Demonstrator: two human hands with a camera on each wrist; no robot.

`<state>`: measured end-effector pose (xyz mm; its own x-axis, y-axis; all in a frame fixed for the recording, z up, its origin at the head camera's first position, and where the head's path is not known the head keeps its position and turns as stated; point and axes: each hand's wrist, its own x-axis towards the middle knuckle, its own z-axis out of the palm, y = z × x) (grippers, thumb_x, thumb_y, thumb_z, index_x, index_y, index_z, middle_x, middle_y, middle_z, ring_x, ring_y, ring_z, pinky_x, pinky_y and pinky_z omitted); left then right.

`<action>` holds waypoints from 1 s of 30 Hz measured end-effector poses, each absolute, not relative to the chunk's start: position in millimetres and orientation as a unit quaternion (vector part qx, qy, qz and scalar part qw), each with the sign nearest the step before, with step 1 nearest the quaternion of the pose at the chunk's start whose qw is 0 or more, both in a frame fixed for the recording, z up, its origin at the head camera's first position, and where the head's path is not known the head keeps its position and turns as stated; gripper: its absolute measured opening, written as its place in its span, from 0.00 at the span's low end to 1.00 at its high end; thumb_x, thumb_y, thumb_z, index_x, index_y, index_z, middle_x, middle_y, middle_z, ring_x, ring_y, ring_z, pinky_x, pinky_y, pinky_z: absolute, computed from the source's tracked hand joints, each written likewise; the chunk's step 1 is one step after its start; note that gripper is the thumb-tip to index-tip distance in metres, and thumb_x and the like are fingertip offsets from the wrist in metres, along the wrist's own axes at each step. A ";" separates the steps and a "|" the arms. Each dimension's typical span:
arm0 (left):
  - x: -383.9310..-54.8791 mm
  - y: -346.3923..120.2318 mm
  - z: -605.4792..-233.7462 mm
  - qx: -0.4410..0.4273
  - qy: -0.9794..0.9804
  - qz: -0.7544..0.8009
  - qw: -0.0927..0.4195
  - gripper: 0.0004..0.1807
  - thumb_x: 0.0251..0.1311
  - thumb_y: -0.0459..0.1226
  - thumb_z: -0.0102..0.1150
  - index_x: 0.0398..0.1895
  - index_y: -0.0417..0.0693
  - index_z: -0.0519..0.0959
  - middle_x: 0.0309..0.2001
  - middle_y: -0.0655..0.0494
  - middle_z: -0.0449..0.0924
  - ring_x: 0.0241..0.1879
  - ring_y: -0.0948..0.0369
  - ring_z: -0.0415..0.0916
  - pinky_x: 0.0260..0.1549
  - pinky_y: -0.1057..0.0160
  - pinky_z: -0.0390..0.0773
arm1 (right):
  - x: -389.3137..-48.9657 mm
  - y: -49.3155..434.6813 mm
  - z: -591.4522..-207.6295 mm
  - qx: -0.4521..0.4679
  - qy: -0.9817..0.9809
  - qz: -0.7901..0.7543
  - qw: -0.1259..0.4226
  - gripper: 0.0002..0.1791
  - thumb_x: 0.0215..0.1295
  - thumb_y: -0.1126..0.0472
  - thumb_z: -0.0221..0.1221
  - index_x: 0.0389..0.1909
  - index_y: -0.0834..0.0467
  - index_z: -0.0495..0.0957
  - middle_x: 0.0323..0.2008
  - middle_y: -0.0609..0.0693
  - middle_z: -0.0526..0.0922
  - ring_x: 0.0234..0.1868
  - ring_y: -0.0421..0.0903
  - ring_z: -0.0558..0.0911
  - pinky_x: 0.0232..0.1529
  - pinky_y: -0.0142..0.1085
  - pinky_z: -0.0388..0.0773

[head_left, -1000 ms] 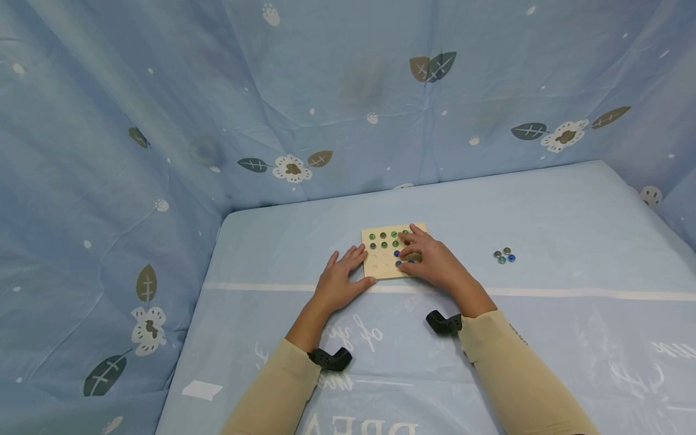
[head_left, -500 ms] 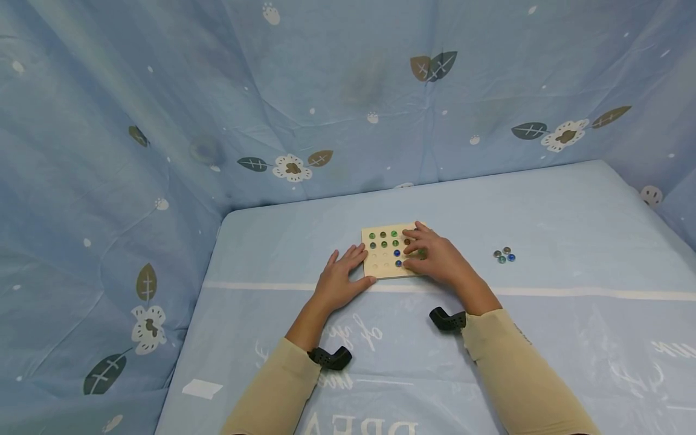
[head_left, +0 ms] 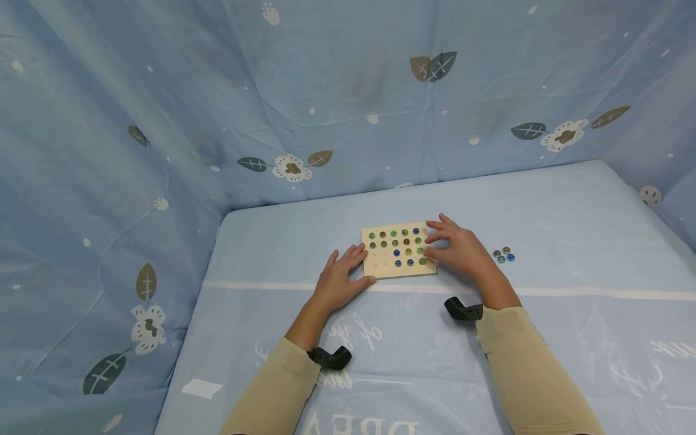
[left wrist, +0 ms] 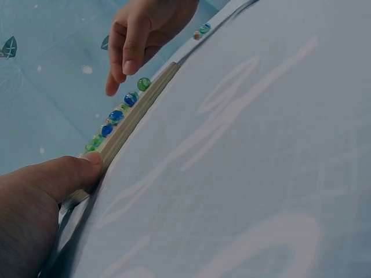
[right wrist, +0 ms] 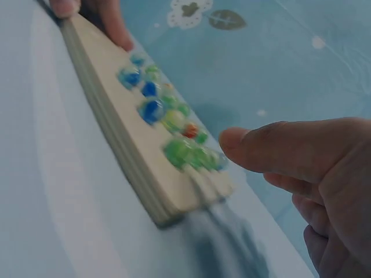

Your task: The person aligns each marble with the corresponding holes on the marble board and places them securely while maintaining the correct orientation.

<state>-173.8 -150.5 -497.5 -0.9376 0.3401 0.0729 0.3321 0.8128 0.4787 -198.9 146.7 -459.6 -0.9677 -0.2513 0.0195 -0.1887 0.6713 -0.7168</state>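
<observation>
A pale wooden board point(head_left: 380, 273) with round hollows lies on the cloth-covered table. Glass marbles point(head_left: 406, 242), green, blue and brown, sit in rows in its hollows; bare hollows show at the near left and along the right edge. My left hand point(head_left: 338, 283) rests at the board's left end, fingers fairly straight on its edge and thumb against the near side. My right hand point(head_left: 459, 249) hovers at the board's right edge, fingers loosely bent and apart. Nothing shows between its thumb point(right wrist: 249, 147) and fingers in the right wrist view.
Several loose marbles point(head_left: 503, 254) lie in a small cluster on the table point(head_left: 554, 241), right of my right hand. A patterned blue cloth point(head_left: 348, 109) hangs behind and to the left. A white patch point(head_left: 202, 388) lies at the near left.
My right hand has moved rightward off the board's marbles, uncovering the columns at the right. The left hand and the board have stayed in place.
</observation>
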 end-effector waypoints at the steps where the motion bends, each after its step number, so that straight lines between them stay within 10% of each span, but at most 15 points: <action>1: -173.9 -150.4 -497.7 0.176 0.952 0.250 0.009 0.39 0.55 0.60 0.57 0.70 0.60 0.62 0.71 0.71 0.54 0.71 0.67 0.50 0.73 0.55 0.41 | -199.5 150.6 -458.8 -0.110 0.916 -0.384 0.039 0.17 0.55 0.53 0.67 0.43 0.56 0.83 0.68 0.48 0.65 0.75 0.48 0.48 0.68 0.60 0.52; 30: -173.8 -151.4 -498.9 0.184 0.950 0.253 0.006 0.39 0.56 0.60 0.56 0.70 0.60 0.61 0.71 0.70 0.54 0.72 0.65 0.50 0.73 0.56 0.40 | -189.0 261.9 -451.7 0.041 0.920 -0.371 0.117 0.34 0.60 0.40 0.58 0.56 0.63 0.75 0.72 0.57 0.56 0.74 0.59 0.40 0.67 0.63 0.47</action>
